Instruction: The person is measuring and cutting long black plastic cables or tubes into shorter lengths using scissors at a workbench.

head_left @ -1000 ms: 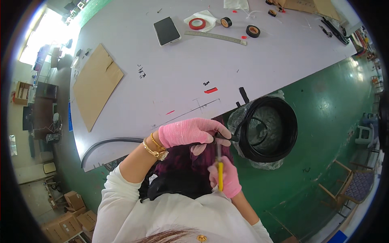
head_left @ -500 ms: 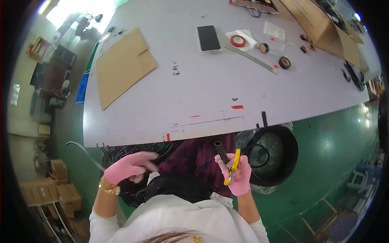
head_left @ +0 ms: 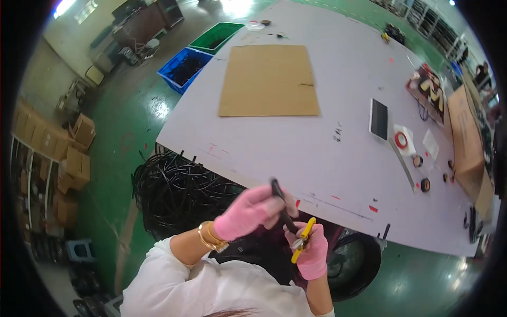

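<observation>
My right hand, in a pink glove, is closed around small yellow-handled pliers. The lower end of a short black tube is held in the same hand. My left hand, also gloved in pink, has its fingers about the upper part of that tube, slightly blurred. The tube stands tilted in front of my body, near the table's front edge.
The pale table bears a cardboard sheet, a phone, a red tape roll and a metal ruler. A heap of black tubing lies below on the left, a black tub on the right.
My left hand has moved right and come onto the black tube. My right hand still holds the pliers and tube. The view has turned left, bringing the blue and green crates into fuller sight.
</observation>
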Demonstrator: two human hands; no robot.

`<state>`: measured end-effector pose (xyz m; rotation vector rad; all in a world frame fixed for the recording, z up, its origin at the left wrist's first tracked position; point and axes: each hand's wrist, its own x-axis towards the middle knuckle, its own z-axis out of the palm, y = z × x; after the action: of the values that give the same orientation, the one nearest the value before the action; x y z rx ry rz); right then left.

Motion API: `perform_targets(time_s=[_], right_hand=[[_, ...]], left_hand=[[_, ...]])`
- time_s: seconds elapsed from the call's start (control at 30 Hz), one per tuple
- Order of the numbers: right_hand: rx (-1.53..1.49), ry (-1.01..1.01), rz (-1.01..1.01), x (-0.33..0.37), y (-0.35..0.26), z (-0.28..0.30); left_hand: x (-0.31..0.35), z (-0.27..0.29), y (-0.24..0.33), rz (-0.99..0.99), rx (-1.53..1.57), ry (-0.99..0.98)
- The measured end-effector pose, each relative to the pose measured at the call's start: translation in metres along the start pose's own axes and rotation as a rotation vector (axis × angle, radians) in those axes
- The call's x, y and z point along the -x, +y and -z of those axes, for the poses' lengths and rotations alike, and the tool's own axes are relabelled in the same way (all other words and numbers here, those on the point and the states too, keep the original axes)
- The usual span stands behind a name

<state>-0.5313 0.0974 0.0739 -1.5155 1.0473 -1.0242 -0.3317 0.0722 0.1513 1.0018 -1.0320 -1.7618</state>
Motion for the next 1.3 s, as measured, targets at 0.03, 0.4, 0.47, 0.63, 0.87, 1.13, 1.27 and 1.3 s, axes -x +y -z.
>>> perform_targets(time_s=[0.03,0.4,0.47,0.63,0.87,1.13,1.27,1.3], right_hand=[[-0.11,-0.063,-0.11,-0.003,-0.002,-0.001],[0.007,-0.201,-0.35,-0.076,-0.045,-0.011],[0.333,-0.166,0.1,-0.094,-0.055,-0.021],[0.772,-0.43,0.577,-0.135,-0.054,-0.048],[0.779,-0.592,0.345,-0.151,-0.01,-0.078],[0.833,-0.646,0.273,-0.155,0.004,-0.08],[0.808,-0.602,0.19,-0.152,0.007,-0.079],[0.822,-0.631,0.185,-0.152,0.008,-0.078]], left_hand=[[0.004,0.018,0.007,-0.055,0.146,0.177],[0.038,0.222,0.018,-0.944,0.855,0.379],[0.036,0.251,0.007,-0.91,0.868,0.638],[0.021,0.291,-0.013,-0.801,0.328,1.28],[0.002,0.278,-0.024,-0.516,-1.25,1.198],[0.017,0.305,-0.014,-0.299,-1.321,0.957],[0.024,0.313,-0.011,-0.303,-1.319,1.024],[0.025,0.314,-0.01,-0.279,-1.33,1.017]])
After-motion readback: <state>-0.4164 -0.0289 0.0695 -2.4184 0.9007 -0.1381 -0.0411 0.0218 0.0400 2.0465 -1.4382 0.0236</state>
